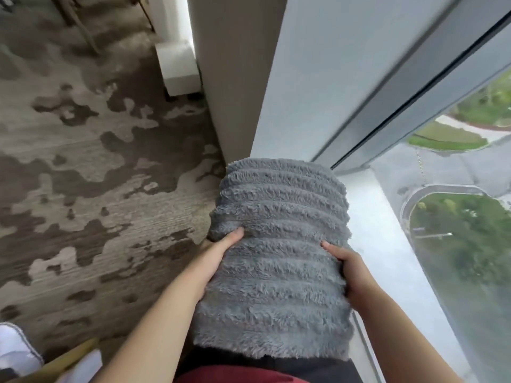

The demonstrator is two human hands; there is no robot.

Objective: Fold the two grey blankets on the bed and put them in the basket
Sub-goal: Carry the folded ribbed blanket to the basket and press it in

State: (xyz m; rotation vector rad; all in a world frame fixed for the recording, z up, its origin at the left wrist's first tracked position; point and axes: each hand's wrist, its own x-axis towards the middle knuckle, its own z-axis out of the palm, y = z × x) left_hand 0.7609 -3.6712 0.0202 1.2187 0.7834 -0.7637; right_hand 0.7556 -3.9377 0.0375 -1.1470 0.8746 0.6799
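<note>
I carry one folded grey blanket, both hands clamped on its sides; no basket or second blanket in sight yet.

head view, steeply downward, close

Grey ribbed blanket, brown-and-beige blotched carpet, white sill
</note>
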